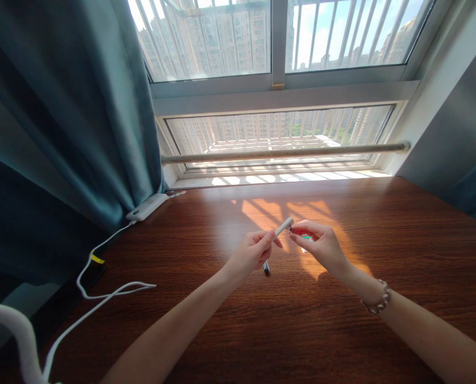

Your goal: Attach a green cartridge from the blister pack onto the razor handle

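Observation:
My left hand (pixel 256 249) is closed round the handle of a slim white brush (pixel 283 228), tilted up to the right, with a row of dark bristles or teeth at its far end. Close by that end, my right hand (pixel 316 242) has thumb and finger pinched together; a small dark bit shows at the fingertips, too small to name. Below my left hand lies a pen-like stick (pixel 266 268) with a black end, partly covered by the hand. Behind my right fingers, a small white and green item (pixel 305 246) rests on the table, mostly hidden.
The brown wooden table (pixel 222 330) runs to the window sill. A white power strip (pixel 148 207) with a white cable (pixel 84 290) lies at the left, beside a blue curtain (pixel 113 106). A thick white curved tube (pixel 16 325) stands at the lower left. A rail (pixel 286 153) crosses the window.

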The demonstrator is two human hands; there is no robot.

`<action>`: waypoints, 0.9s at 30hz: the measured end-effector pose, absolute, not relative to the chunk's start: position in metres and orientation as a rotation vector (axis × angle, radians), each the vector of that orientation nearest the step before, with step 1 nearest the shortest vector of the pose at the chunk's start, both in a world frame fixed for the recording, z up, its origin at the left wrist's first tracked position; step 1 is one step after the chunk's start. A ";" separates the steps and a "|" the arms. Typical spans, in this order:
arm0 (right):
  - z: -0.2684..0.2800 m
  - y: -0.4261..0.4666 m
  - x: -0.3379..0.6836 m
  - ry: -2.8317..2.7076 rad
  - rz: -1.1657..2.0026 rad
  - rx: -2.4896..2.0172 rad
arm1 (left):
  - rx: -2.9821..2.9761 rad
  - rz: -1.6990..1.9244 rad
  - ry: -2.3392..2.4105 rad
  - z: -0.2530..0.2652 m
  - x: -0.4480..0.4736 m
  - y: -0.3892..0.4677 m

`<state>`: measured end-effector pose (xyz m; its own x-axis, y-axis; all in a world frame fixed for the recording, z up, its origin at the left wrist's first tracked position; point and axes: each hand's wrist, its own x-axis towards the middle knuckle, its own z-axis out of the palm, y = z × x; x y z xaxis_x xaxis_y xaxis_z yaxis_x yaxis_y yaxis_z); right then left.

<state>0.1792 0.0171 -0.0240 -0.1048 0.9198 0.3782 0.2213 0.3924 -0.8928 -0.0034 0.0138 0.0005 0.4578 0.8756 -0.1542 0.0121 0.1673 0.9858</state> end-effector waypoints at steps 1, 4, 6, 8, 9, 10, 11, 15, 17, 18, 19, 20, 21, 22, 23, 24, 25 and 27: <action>-0.024 0.017 0.179 -1.584 0.823 -1.044 | 1.256 0.749 0.919 0.001 -0.003 0.014; -0.024 0.017 0.180 -1.568 0.824 -1.052 | 1.241 0.746 0.951 0.000 -0.004 0.014; -0.024 0.017 0.180 -1.555 0.829 -1.060 | 1.222 0.743 0.947 -0.001 -0.004 0.014; -0.024 0.018 0.180 -1.548 0.834 -1.069 | 1.202 0.738 0.922 -0.002 -0.004 0.014; -0.024 0.018 0.180 -1.549 0.834 -1.073 | 1.194 0.732 0.905 -0.003 -0.004 0.014; -0.025 0.018 0.180 -1.554 0.836 -1.078 | 1.187 0.725 0.890 -0.003 -0.004 0.013; -0.025 0.018 0.180 -1.559 0.834 -1.082 | 1.181 0.718 0.879 -0.003 -0.004 0.013; -0.025 0.018 0.180 -1.577 0.833 -1.058 | 1.165 0.721 0.887 -0.004 -0.005 0.014; -0.025 0.018 0.180 -1.579 0.827 -1.041 | 1.160 0.734 0.899 -0.005 -0.005 0.014; -0.025 0.018 0.180 -1.578 0.824 -1.039 | 1.159 0.741 0.899 -0.005 -0.005 0.015; -0.025 0.018 0.180 -1.575 0.825 -1.042 | 1.158 0.748 0.896 -0.005 -0.005 0.015; -0.025 0.018 0.180 -1.573 0.830 -1.049 | 1.159 0.750 0.890 -0.005 -0.005 0.014; -0.025 0.018 0.179 -1.574 0.839 -1.056 | 1.162 0.748 0.885 -0.005 -0.005 0.014; -0.025 0.018 0.179 -1.577 0.849 -1.060 | 1.167 0.744 0.882 -0.005 -0.004 0.014; -0.025 0.018 0.179 -1.582 0.858 -1.059 | 1.171 0.738 0.884 -0.005 -0.004 0.014; -0.025 0.018 0.179 -1.585 0.861 -1.051 | 1.175 0.733 0.891 -0.004 -0.003 0.013; -0.024 0.018 0.179 -1.588 0.861 -1.039 | 1.176 0.729 0.904 -0.004 -0.003 0.013; -0.024 0.017 0.179 -1.591 0.855 -1.020 | 1.176 0.734 0.932 -0.003 -0.003 0.014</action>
